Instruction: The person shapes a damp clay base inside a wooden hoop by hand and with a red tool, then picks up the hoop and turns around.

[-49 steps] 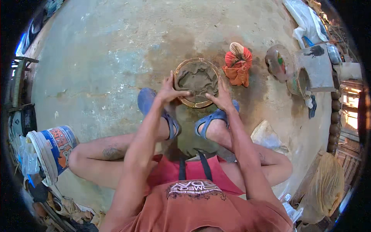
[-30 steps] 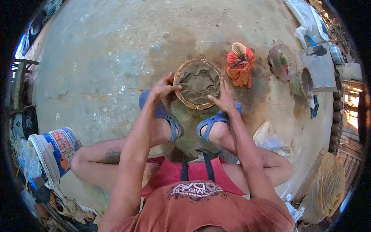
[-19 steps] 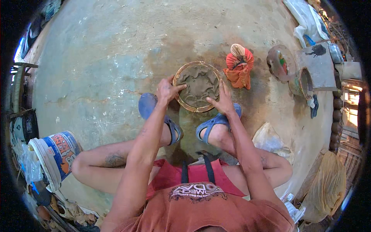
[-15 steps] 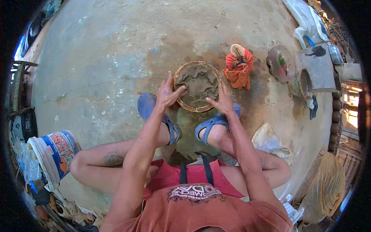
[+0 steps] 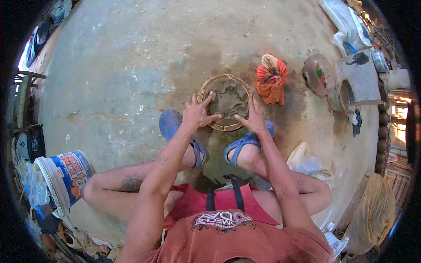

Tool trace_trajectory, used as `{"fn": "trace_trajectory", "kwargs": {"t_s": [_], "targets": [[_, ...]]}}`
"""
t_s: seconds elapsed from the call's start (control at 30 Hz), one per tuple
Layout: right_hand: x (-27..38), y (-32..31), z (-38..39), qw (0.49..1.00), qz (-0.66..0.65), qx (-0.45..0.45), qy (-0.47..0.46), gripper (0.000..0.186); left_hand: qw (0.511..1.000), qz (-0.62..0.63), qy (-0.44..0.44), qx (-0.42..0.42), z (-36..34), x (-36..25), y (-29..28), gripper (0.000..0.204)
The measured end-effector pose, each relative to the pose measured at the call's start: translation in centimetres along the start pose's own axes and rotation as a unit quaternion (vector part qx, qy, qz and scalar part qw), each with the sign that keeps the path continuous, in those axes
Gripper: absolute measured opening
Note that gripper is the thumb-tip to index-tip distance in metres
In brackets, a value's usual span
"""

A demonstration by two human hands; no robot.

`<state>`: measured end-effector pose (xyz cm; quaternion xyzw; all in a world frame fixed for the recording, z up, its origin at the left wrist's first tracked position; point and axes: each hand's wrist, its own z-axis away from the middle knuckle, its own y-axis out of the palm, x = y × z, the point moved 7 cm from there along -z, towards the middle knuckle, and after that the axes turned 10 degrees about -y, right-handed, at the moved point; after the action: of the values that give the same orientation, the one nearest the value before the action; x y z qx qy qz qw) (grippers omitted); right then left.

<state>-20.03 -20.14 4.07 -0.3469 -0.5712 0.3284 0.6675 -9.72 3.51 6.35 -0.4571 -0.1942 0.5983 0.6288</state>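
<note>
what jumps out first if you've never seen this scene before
The round mould full of wet grey clay sits on the stained concrete floor mid-picture, with the left hand and right hand pressing at its near rim. Just right of it lies a bright red-orange cloth bundle, and a blue and white bucket lies tipped at far left.

- I have one view only: head-worn fisheye, looking steeply down over the squatting wearer's knees.
- It faces the concrete floor (image 5: 109,65); hands sit near mid-frame, rim edges bend.
</note>
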Motion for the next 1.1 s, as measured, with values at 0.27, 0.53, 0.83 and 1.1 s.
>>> {"fn": "trace_trajectory", "kwargs": {"t_s": [0.27, 0.53, 0.83, 1.1], "targets": [[-0.6, -0.3, 0.2, 1.000, -0.013, 0.012, 0.011, 0.126, 0.993, 0.070, 0.031, -0.090, -0.6, -1.2, -0.2, 0.122], [-0.2, 0.1, 0.5, 1.000, 0.008, 0.011, 0.008, 0.124, 0.965, -0.076, 0.178, -0.175, 0.7, -5.1, -0.7, 0.124], [-1.8, -0.7, -0.1, 1.000, -0.026, -0.007, 0.006, 0.131, 0.971, -0.020, 0.160, -0.176, -0.1, -6.6, 0.2, 0.124], [1.2, -1.7, -0.5, 0.996, 0.012, 0.005, 0.086, 0.154, 0.993, 0.027, 0.046, -0.110, -1.6, -2.2, -0.8, 0.146]]}}
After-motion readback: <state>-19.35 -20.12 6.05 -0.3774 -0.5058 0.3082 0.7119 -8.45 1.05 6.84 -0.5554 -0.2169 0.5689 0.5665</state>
